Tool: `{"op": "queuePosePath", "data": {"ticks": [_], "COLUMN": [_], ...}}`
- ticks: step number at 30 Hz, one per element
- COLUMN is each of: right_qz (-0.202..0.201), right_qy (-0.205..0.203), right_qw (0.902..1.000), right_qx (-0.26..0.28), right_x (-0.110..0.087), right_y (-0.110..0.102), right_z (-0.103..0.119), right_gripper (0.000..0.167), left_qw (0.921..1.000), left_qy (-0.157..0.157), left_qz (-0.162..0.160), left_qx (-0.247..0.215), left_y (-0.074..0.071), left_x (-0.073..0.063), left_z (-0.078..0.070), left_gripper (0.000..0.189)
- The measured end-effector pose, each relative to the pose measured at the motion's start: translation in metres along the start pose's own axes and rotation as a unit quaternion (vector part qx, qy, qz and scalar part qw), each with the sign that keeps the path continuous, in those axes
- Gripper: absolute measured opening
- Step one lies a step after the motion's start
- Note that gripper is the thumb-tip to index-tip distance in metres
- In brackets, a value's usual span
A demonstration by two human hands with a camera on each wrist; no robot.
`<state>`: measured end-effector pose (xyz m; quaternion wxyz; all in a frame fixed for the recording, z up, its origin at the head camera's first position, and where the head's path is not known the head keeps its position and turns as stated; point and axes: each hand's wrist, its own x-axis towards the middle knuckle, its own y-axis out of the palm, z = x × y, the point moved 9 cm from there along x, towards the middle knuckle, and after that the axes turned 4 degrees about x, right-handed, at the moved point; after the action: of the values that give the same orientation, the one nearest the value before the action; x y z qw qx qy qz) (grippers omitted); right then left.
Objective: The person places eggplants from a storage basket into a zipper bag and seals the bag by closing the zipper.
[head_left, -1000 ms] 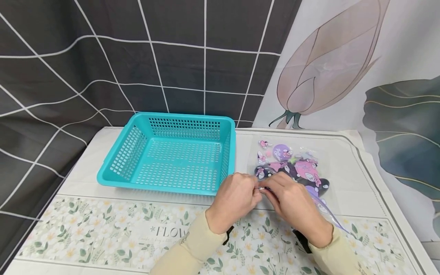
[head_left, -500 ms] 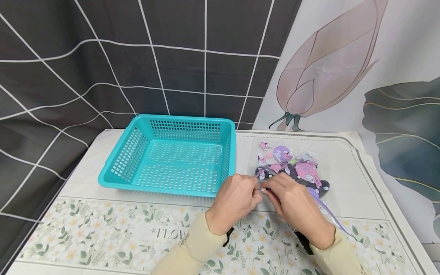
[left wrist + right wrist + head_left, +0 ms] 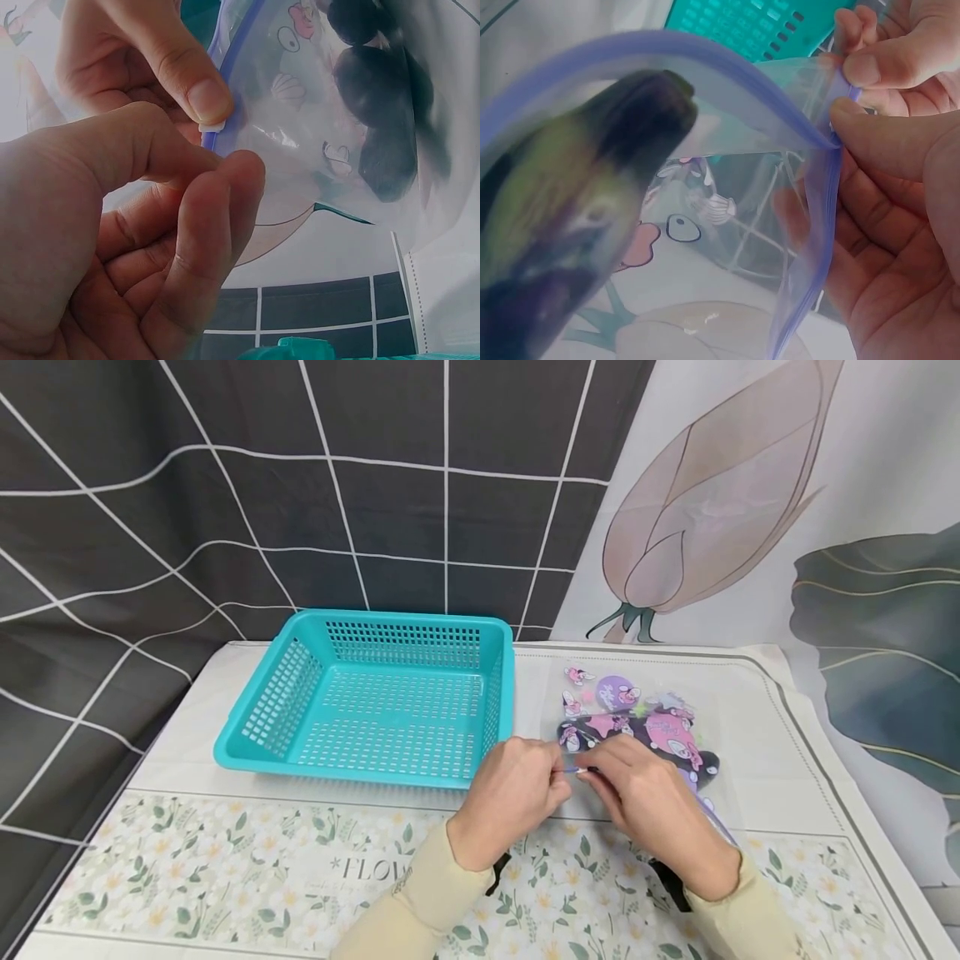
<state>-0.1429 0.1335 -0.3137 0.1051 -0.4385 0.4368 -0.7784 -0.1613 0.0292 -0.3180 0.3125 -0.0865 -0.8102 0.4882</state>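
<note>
A clear zip bag [image 3: 671, 735] printed with pink and purple cartoon figures lies at the table's right side. My left hand [image 3: 517, 785] pinches one end of its purple zip strip [image 3: 229, 60]. Close beside it, my right hand [image 3: 645, 793] grips a small white slider [image 3: 212, 127] on that strip between thumb and fingers. In the right wrist view the bag's mouth gapes on the right hand's side. Inside the bag lie dark, rounded, elongated things; one [image 3: 592, 202] is purple-black with greenish patches, like a vegetable with a cut stem end.
A turquoise perforated basket [image 3: 367, 778] stands left of the hands, its near right corner close to the left hand. A floral-printed cloth [image 3: 225, 860] covers the table. Behind hang a dark grid-patterned curtain [image 3: 390, 510] and a flower-printed one [image 3: 720, 510].
My right hand has shifted slightly right with the slider, and more of the purple strip shows between the hands. My left hand stays in place.
</note>
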Motion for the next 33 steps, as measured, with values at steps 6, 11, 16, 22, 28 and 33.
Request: {"op": "queuePosePath", "data": {"ticks": [6,11,16,22,28,33], "right_qz": [0.01,0.012,0.009,0.004,0.002,0.002], "right_qy": [0.009,0.014,0.016,0.02,0.021,0.02], "right_qw": [0.9999,0.9998,0.9998,0.9998,0.9998,0.9998], "right_qx": [-0.002,-0.002,0.001,0.002,0.0,0.001], "right_x": [-0.0009,-0.0016,-0.002,-0.0024,-0.0035,-0.0033], "right_y": [0.0006,0.0007,-0.0003,-0.002,-0.0033,-0.0038], "right_z": [-0.0027,-0.0037,-0.0044,-0.0056,-0.0063,-0.0062], "right_gripper": [0.047,0.047,0.046,0.044,0.045,0.046], "left_qw": [1.0,1.0,1.0,1.0,1.0,1.0], "left_qy": [-0.001,-0.002,-0.002,-0.002,-0.003,-0.008], "left_qz": [-0.001,-0.003,-0.004,-0.004,-0.005,0.001], "left_qx": [-0.003,-0.004,-0.003,-0.003,-0.001,-0.006], "left_y": [-0.0005,-0.0008,-0.0013,-0.0027,-0.0033,-0.0035], "left_x": [0.0004,0.0006,0.0008,0.0013,0.0014,0.0016], "left_z": [0.0008,0.0017,0.002,0.002,0.0024,0.003], "left_gripper": [0.02,0.019,0.019,0.016,0.016,0.018]}}
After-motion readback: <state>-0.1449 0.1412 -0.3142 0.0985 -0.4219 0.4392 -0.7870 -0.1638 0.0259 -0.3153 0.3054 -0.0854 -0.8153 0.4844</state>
